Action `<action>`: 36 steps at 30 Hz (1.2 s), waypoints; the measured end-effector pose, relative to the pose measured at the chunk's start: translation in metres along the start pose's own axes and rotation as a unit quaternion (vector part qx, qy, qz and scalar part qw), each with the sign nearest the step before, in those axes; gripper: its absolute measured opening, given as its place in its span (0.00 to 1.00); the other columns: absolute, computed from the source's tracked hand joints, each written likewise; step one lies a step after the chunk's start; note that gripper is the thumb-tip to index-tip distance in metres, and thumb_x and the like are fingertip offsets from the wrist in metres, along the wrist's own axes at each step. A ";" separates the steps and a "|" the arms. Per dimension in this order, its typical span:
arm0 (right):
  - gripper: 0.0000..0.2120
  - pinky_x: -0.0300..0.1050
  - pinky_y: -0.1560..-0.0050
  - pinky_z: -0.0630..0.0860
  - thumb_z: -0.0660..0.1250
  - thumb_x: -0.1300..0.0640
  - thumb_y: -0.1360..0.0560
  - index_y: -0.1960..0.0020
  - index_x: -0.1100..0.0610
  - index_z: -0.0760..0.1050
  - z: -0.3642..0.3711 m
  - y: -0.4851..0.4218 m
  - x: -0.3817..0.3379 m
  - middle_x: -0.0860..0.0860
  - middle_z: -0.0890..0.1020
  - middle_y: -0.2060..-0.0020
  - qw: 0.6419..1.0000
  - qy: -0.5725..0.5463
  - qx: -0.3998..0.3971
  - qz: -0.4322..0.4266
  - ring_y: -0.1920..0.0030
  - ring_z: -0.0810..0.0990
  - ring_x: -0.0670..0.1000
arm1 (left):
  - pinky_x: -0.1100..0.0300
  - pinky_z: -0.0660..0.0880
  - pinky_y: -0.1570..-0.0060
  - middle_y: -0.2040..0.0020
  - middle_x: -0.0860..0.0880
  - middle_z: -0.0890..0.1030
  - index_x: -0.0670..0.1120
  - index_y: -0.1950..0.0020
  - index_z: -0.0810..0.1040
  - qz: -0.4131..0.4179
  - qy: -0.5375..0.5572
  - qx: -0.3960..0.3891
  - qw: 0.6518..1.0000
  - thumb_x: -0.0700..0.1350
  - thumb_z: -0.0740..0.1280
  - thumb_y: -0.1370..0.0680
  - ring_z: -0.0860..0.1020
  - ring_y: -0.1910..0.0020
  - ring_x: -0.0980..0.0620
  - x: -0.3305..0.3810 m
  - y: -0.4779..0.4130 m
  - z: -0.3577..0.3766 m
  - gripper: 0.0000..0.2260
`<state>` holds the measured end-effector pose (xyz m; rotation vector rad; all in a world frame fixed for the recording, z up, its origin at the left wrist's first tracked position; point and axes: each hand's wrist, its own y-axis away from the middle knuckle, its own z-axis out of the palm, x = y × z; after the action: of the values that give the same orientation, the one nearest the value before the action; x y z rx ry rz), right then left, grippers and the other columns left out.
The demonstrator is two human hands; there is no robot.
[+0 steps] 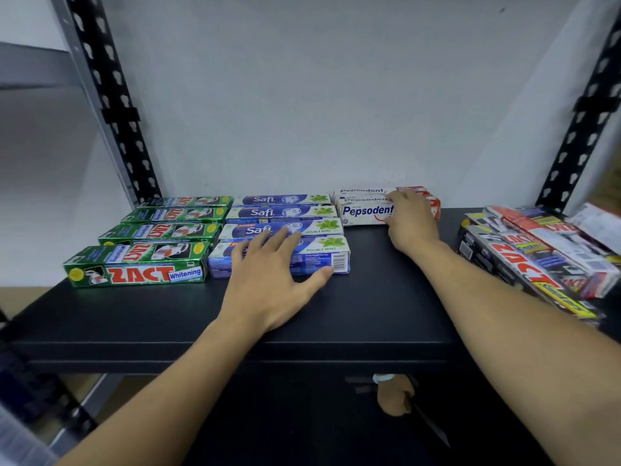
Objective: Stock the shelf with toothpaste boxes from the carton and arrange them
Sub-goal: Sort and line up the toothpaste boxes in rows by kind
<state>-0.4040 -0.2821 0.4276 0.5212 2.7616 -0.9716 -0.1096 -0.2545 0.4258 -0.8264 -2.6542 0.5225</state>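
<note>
On the black shelf, the left hand lies flat, fingers spread, on the nearest Safi box, right of the green Zact boxes. Farther right, the right hand grips the front Pepsodent box, fingers curled over it. Black Zact boxes lie far right.

We look from head height, forward and down, close over the dark shelf; one view only.

We see even, soft light, glare on the shiny green foil boxes, and blurred, wide-angle-bent edges at right
</note>
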 end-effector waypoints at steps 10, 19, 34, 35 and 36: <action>0.22 0.57 0.29 0.62 0.69 0.60 0.24 0.31 0.56 0.72 0.000 0.003 0.006 0.57 0.76 0.36 1.000 0.000 0.002 -0.027 0.34 0.69 0.59 | 0.47 0.49 0.23 0.21 0.56 0.62 0.57 0.22 0.63 -0.003 0.000 -0.004 1.000 0.77 0.48 0.29 0.56 0.21 0.52 0.000 0.000 0.000 0.40; 0.11 0.53 0.40 0.70 0.62 0.60 0.23 0.45 0.51 0.79 -0.001 0.003 0.007 0.52 0.82 0.45 0.997 -0.008 0.075 -0.017 0.43 0.76 0.59 | 0.47 0.50 0.24 0.21 0.56 0.62 0.57 0.22 0.64 -0.004 -0.003 -0.002 1.000 0.77 0.48 0.28 0.57 0.22 0.53 0.000 0.000 -0.001 0.40; 0.10 0.51 0.43 0.67 0.63 0.62 0.23 0.48 0.51 0.80 -0.003 0.000 0.010 0.50 0.82 0.46 0.995 -0.016 0.093 0.029 0.44 0.74 0.58 | 0.49 0.49 0.24 0.21 0.56 0.62 0.57 0.23 0.64 -0.005 0.002 -0.003 1.000 0.76 0.49 0.28 0.56 0.22 0.53 0.002 0.002 -0.003 0.39; 0.09 0.51 0.44 0.68 0.63 0.62 0.23 0.49 0.52 0.80 -0.003 0.000 0.010 0.51 0.82 0.46 0.995 -0.019 0.095 0.025 0.45 0.74 0.59 | 0.49 0.49 0.24 0.21 0.56 0.62 0.57 0.22 0.64 -0.004 0.001 -0.003 1.000 0.76 0.49 0.28 0.56 0.22 0.53 0.002 0.001 -0.003 0.39; 0.09 0.52 0.44 0.69 0.63 0.62 0.23 0.49 0.52 0.80 -0.002 0.000 0.010 0.51 0.82 0.47 0.995 -0.023 0.095 0.022 0.46 0.74 0.59 | 0.49 0.49 0.24 0.21 0.56 0.62 0.57 0.22 0.64 -0.004 0.001 -0.004 1.000 0.76 0.49 0.28 0.56 0.22 0.53 0.002 0.001 -0.003 0.39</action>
<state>-0.4137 -0.2781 0.4268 0.5779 2.6209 -1.2275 -0.1093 -0.2518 0.4281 -0.8184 -2.6585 0.5106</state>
